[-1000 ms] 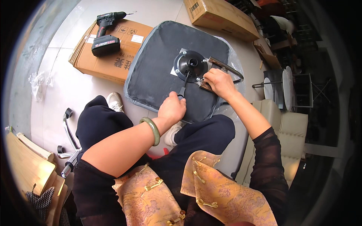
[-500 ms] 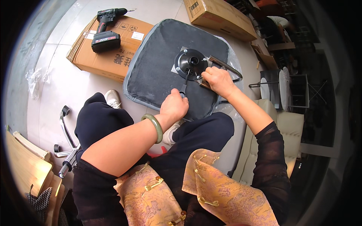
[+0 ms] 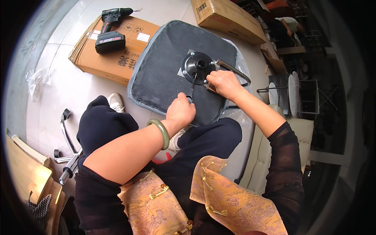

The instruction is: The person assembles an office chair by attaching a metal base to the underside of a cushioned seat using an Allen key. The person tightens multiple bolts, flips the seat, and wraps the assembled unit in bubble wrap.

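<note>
An upturned seat cushion (image 3: 156, 74) with a dark underside lies in front of me. A round black mounting plate (image 3: 192, 65) with several bolts sits on it, with a raised socket in its middle. My left hand (image 3: 181, 111) is closed round the near end of a dark lever-like bar (image 3: 193, 87), whose far end meets the plate. Pinched at the plate's right lower edge, beside a bolt (image 3: 205, 81), is my right hand (image 3: 225, 83); its fingertips hide what they hold, if anything. A bent shiny metal tube (image 3: 235, 70) passes beneath that hand.
A cordless drill (image 3: 111, 41) lies on a cardboard box (image 3: 88, 64) at the far left. Another box (image 3: 231, 23) stands at the back. At left is a chrome wheeled base (image 3: 69, 166); a cream cushioned seat (image 3: 258, 164) is at right. Another person (image 3: 288, 25) is at the far right.
My right hand has shifted slightly left along the plate's edge. The left hand and the bar look almost unmoved.
</note>
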`<move>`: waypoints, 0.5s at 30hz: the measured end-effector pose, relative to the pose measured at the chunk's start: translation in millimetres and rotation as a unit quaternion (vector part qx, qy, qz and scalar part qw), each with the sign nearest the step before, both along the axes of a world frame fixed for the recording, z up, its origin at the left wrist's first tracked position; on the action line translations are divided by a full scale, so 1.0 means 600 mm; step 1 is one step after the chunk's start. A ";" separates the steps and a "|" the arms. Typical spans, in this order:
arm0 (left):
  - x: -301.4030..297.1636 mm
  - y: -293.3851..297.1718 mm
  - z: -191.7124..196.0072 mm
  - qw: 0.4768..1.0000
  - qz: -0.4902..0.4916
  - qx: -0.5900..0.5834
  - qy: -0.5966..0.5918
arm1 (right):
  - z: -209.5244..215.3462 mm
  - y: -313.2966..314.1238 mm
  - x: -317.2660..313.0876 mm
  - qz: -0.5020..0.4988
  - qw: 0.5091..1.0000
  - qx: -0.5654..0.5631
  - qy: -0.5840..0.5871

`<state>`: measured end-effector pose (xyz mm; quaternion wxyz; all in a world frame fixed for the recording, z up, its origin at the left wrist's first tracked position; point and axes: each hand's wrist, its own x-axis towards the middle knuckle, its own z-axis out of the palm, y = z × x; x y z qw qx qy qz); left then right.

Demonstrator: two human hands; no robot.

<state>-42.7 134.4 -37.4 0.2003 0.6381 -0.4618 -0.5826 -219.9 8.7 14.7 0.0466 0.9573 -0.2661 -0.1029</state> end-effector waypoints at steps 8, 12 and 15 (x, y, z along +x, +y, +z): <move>0.001 0.001 -0.001 1.000 0.010 -0.021 -0.001 | 0.001 -0.001 0.008 -0.083 0.996 0.027 0.021; 0.004 0.002 -0.003 0.999 0.011 -0.034 0.000 | 0.015 0.000 -0.005 -0.072 0.994 0.001 0.081; 0.003 0.003 -0.006 0.999 0.008 -0.035 -0.001 | 0.012 0.004 -0.004 -0.074 0.995 -0.015 0.068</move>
